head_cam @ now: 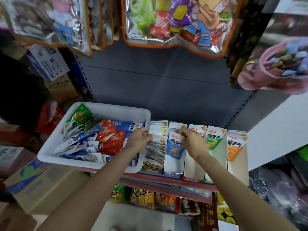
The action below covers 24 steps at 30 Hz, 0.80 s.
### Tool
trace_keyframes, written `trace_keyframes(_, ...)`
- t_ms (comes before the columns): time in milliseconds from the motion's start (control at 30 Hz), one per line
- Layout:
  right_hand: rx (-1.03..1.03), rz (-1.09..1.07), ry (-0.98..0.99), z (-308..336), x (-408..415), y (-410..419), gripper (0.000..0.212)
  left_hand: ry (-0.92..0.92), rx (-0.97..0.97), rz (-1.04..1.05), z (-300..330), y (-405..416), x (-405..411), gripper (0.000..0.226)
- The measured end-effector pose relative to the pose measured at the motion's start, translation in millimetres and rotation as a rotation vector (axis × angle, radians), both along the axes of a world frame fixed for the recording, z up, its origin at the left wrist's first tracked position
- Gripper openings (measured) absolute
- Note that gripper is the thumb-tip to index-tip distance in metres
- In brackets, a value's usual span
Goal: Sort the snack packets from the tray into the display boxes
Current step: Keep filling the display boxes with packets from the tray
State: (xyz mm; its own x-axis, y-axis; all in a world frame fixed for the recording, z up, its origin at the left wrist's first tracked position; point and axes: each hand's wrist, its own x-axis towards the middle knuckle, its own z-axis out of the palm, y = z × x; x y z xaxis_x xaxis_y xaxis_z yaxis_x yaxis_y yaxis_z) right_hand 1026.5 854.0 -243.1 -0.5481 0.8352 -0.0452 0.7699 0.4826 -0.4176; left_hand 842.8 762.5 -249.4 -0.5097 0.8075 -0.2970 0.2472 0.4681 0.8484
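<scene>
A white tray [56, 140] on the shelf's left holds several blue, red and green snack packets [106, 137]. To its right stand several display boxes. The leftmost box [154, 167] is packed with white-topped packets. My left hand [140, 136] grips the tops of those packets. My right hand [190, 137] pinches the top of a blue packet [175, 147] standing in the second box [173, 167]. A green packet [214, 139] and an orange packet [235, 145] stand in boxes further right.
Large foil snack bags [175, 22] hang overhead. A grey back panel [166, 90] rises behind the shelf. Cardboard cartons [41, 180] sit at lower left. A lower shelf holds more snack bags [150, 199]. A white wall [275, 139] bounds the right side.
</scene>
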Motion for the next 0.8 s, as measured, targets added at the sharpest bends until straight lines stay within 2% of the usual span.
trace_keyframes(133,0.102,0.033,-0.074,2.3,-5.5,2.2,0.026,-0.006,0.007,-0.019,-1.2,-1.0,-1.1,0.056)
trace_keyframes(233,0.158,0.016,-0.146,4.2,-8.0,0.1,0.032,0.008,0.011,-0.012,-4.0,-1.2,-1.2,0.056)
trace_keyframes(333,0.389,0.059,-0.226,5.1,-9.8,-7.8,0.041,0.024,0.014,-0.022,-2.8,-2.5,-1.1,0.054)
trace_keyframes(400,0.449,0.063,-0.187,5.9,-8.6,-12.2,0.041,0.031,0.029,-0.024,-3.3,-5.3,-2.2,0.049)
trace_keyframes(500,0.356,0.116,-0.009,11.0,-16.0,-14.6,0.028,0.029,0.062,-0.004,-4.0,-15.4,-10.4,0.035)
trace_keyframes(600,0.283,0.203,0.162,19.0,-42.1,-27.6,0.025,0.102,0.068,0.002,-4.4,-34.8,-29.1,0.031)
trace_keyframes(700,0.176,0.295,0.225,27.3,-84.3,-50.0,0.027,0.309,0.003,-0.040,-7.9,-64.3,-61.0,0.029)
trace_keyframes(800,0.022,0.413,0.125,28.7,-130.9,-76.6,0.032,0.551,-0.172,-0.108,-16.0,-97.8,-102.1,0.031)
